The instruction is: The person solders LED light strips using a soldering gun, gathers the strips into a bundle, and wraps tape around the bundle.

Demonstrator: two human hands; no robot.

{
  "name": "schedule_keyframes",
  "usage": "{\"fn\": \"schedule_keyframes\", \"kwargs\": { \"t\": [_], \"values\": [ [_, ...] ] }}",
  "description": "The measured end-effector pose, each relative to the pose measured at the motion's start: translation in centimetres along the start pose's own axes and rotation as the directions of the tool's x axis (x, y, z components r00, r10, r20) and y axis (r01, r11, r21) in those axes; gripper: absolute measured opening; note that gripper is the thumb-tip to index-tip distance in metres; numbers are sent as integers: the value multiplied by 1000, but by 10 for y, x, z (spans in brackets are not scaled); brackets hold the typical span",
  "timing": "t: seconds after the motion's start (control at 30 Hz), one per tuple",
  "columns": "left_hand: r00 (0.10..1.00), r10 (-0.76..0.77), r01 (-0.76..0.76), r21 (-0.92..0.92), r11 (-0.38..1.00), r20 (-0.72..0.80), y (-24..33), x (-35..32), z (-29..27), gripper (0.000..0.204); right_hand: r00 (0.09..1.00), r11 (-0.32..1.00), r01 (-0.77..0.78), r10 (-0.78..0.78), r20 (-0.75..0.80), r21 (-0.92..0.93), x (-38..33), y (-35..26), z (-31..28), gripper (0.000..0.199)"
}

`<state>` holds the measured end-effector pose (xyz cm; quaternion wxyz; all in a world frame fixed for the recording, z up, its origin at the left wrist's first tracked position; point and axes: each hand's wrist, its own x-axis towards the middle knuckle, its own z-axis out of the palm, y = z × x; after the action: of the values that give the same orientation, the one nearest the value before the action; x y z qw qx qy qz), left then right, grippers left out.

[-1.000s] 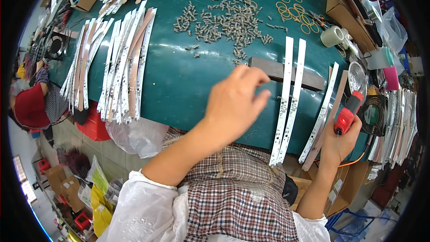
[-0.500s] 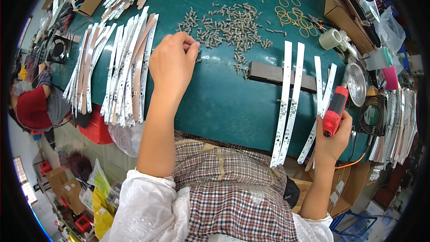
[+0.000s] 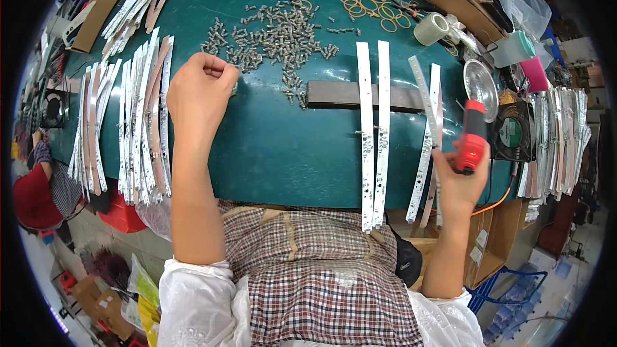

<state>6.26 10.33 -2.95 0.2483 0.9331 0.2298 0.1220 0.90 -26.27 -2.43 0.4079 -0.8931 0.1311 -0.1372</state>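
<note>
My left hand [image 3: 202, 90] is over the table, thumb and fingertips pinched together beside a scattered pile of small metal connector-like pieces [image 3: 276, 35]. Whatever sits in the pinch is too small to make out. In my right hand [image 3: 461, 183] is a red-and-black handheld power tool [image 3: 472, 138], its handle gripped in the palm. The thumb side of that hand is close to several narrow white LED circuit strips [image 3: 421, 160]; whether it touches them I cannot tell. Two more LED strips [image 3: 374, 135] lie side by side across a dark bar [image 3: 334, 94].
Bundles of strips [image 3: 144, 115] lie at the left, with others [image 3: 554, 141] at the right. Rubber bands [image 3: 369, 5], a tape roll [image 3: 430, 29], a metal bowl [image 3: 481, 90] and a small fan [image 3: 514, 132] stand at the far right. An orange cord [image 3: 493, 204] hangs over the edge.
The whole view has shifted, so the table things appear farther left. My right hand has moved a little away from the strips, the tool turned more upright; one strip beside it now leans left.
</note>
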Motion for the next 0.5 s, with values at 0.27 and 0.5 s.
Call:
{"fn": "schedule_keyframes", "kwargs": {
  "t": [0.27, 0.5],
  "values": [
    [828, 290, 367, -854, 369, 481, 41, -51, -4, 25, 999, 882, -36, 45, -7, 470, -13, -57, -28, 52],
    [597, 350, 684, -686, 249, 722, 72, -93, 5, 27, 956, 725, -246, 71, 286, 643, -33, -87, -4, 50]
  ]
}}
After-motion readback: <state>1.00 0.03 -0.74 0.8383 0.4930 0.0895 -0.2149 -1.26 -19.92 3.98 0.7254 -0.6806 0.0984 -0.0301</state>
